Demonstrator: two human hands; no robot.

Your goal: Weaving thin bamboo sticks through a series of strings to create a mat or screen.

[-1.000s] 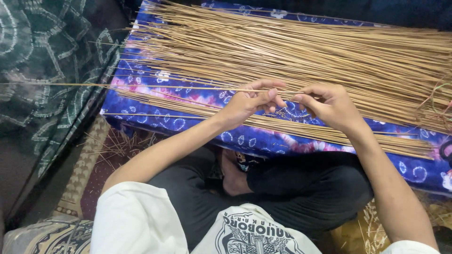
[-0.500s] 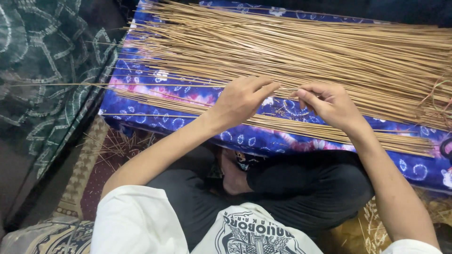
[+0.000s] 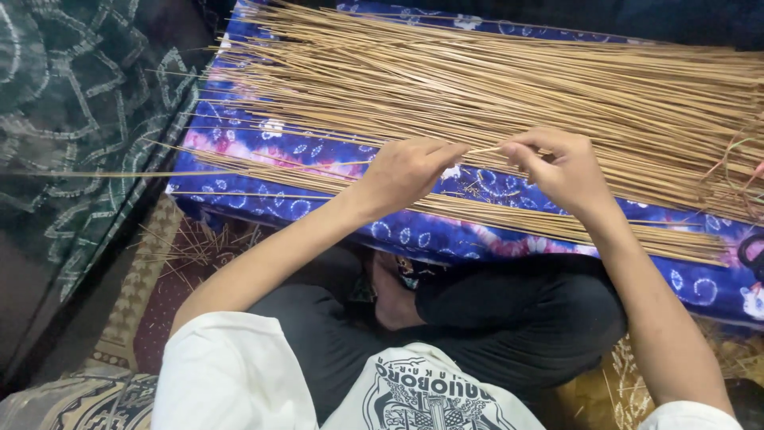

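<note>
A broad heap of thin tan sticks (image 3: 509, 87) lies across a blue and purple patterned cloth (image 3: 263, 151). A narrower bundle of the same sticks (image 3: 557, 227) lies along the cloth's near edge. My left hand (image 3: 406, 171) rests palm down over the cloth, its fingertips pinching a thin stick (image 3: 483, 149) that runs to my right hand (image 3: 561, 167). The right hand's fingers are curled around the same stick's other part. Both hands hover between the big heap and the near bundle.
I sit cross-legged in black trousers (image 3: 509, 318) and a white printed shirt (image 3: 239, 374). A dark green patterned cloth (image 3: 72, 119) lies at the left, with one long stick (image 3: 95, 174) across it. Loose stick bits litter the woven mat (image 3: 183, 247).
My left hand has flattened and slid slightly right toward the right hand. The right hand stays in place, fingers still curled on the stick.
</note>
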